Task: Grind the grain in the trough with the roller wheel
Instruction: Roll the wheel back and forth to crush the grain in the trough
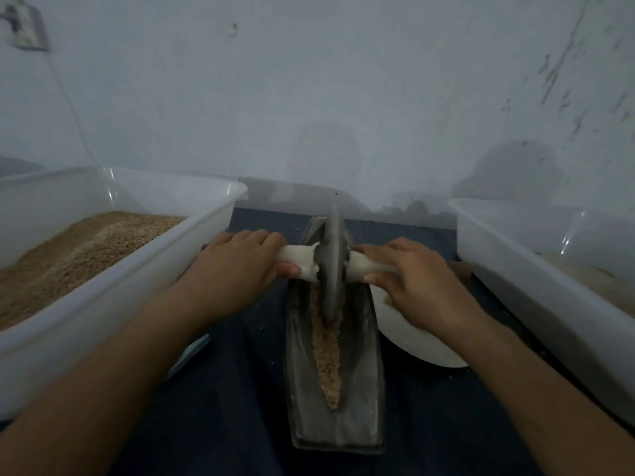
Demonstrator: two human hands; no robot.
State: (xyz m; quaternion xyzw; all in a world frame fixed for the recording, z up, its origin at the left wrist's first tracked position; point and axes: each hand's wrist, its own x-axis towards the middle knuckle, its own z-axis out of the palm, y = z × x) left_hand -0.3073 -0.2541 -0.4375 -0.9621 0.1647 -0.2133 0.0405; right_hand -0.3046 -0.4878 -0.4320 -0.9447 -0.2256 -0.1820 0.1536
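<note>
- Both grips grasp the cloth-wrapped handle of the roller wheel (331, 266): the left hand (240, 266) curls round the left end, the right hand (409, 276) round the right end.
- Upright on its edge, the wheel stands in the far half of the dark trough (357, 400), which lies on the dark tabletop (240, 407).
- Brown grain (328, 355) lies in a strip along the trough's groove, from under the wheel toward the near end.
- At left a clear tub (113, 297) holds more brown grain; at right another clear tub (536, 290) holds something paler.
- A white plate (422, 345) lies just right of the trough, partly under the right hand.
</note>
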